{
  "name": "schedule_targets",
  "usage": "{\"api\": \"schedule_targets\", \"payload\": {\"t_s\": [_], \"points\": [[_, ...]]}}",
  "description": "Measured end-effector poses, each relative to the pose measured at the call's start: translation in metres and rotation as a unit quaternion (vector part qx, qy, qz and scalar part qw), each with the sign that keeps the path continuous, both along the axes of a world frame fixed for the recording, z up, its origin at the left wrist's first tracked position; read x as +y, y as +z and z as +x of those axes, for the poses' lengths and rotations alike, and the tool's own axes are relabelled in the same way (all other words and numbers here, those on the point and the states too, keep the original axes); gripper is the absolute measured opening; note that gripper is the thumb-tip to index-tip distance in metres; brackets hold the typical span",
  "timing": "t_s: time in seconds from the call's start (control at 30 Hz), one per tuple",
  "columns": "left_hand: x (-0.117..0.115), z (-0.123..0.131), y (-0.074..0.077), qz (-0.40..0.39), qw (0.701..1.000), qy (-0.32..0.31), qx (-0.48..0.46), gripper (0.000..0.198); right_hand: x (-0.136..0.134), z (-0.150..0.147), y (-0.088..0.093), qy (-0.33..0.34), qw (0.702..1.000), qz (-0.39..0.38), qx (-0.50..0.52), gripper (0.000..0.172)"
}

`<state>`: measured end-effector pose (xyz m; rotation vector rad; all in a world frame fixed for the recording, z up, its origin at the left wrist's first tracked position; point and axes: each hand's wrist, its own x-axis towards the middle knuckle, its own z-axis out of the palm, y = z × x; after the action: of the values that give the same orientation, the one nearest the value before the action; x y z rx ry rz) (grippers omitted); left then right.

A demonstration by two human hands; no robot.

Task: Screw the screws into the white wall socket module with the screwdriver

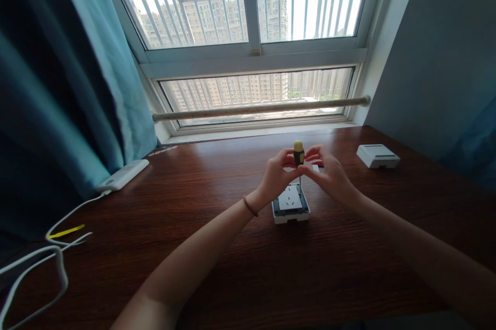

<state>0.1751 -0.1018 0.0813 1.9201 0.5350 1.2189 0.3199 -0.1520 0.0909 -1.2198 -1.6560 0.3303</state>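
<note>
A screwdriver (298, 153) with a yellow and black handle stands nearly upright, its thin shaft pointing down at the right side of a wall socket (290, 199). The socket has a white face in a dark frame and sits on a white box on the table. My left hand (276, 171) is closed on the screwdriver handle from the left, thumb and fingers around it. From the right, my right hand (330, 174) pinches the same handle with its thumb and fingertips. A pale piece behind the hands is mostly hidden.
A second white box (377, 156) lies on the brown wooden table (232, 273) at the right. At the left are a white power strip (124, 175), loose white cable (62, 263) and a yellow strip (66, 232). A blue curtain (112, 61) hangs there, and a window bar (256, 110) runs behind.
</note>
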Motion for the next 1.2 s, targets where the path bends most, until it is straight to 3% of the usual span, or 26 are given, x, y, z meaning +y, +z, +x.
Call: {"api": "schedule_targets", "payload": {"t_s": [0.07, 0.13, 0.2, 0.33, 0.73, 0.97, 1.2], "points": [[0.001, -0.002, -0.004, -0.045, 0.999, -0.011, -0.024, 0.037, -0.003, 0.011, -0.025, 0.081, 0.996, -0.02, 0.005, 0.056], [0.002, -0.005, -0.007, -0.075, 0.996, -0.023, -0.04, 0.034, -0.006, 0.022, -0.05, 0.182, 0.979, -0.088, -0.013, 0.085], [0.001, -0.008, -0.007, -0.094, 0.993, -0.043, -0.051, 0.031, -0.008, 0.029, -0.071, 0.224, 0.963, -0.147, -0.01, 0.103], [-0.002, -0.01, -0.005, -0.113, 0.988, -0.077, -0.067, 0.027, -0.005, 0.034, -0.091, 0.261, 0.95, -0.169, 0.029, 0.104], [-0.004, -0.007, -0.006, -0.128, 0.982, -0.094, -0.105, 0.033, -0.001, 0.033, -0.094, 0.244, 0.951, -0.184, 0.047, 0.089], [-0.001, -0.005, -0.013, -0.131, 0.987, -0.003, -0.097, 0.03, 0.0, 0.033, -0.089, 0.235, 0.95, -0.203, 0.018, 0.086], [0.003, -0.01, -0.012, -0.126, 0.99, -0.007, -0.06, 0.031, 0.002, 0.032, -0.089, 0.232, 0.949, -0.214, 0.019, 0.085]]}}
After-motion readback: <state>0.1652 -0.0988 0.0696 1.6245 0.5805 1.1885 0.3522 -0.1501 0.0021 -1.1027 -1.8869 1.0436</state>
